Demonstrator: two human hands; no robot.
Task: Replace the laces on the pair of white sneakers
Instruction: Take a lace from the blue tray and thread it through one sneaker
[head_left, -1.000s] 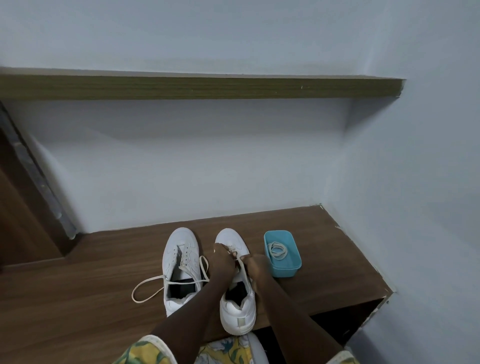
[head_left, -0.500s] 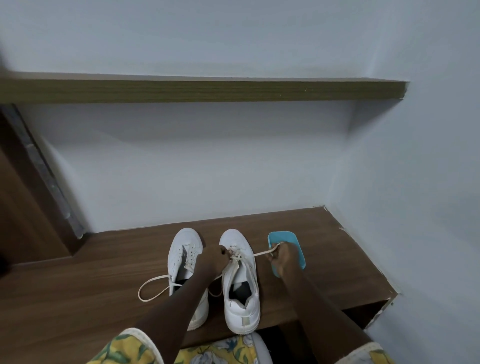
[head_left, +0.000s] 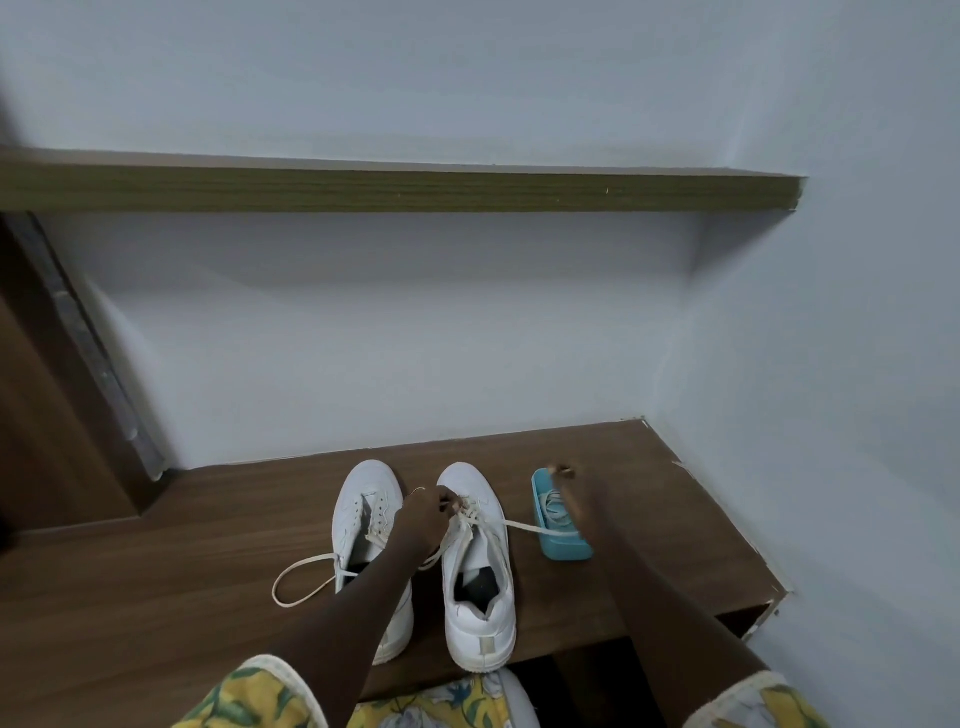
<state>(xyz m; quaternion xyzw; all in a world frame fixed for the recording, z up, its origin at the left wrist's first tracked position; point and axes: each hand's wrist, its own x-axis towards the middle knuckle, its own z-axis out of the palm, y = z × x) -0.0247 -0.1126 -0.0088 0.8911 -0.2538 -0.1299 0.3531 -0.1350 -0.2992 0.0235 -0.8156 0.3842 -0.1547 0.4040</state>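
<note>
Head view showed two white sneakers side by side on the wooden counter (head_left: 156, 597), toes toward the wall. The left grip (head_left: 423, 514) pinched the lace (head_left: 535, 528) at the front eyelets of the right sneaker (head_left: 480, 613). That lace ran taut sideways over the blue box (head_left: 563, 551) toward the right grip (head_left: 566, 488), which was blurred above the box; whether it pinched the lace could not be told. A coiled lace (head_left: 553, 512) lay inside the box. From the left sneaker (head_left: 369, 519) a loose lace (head_left: 301, 577) looped across the counter.
</note>
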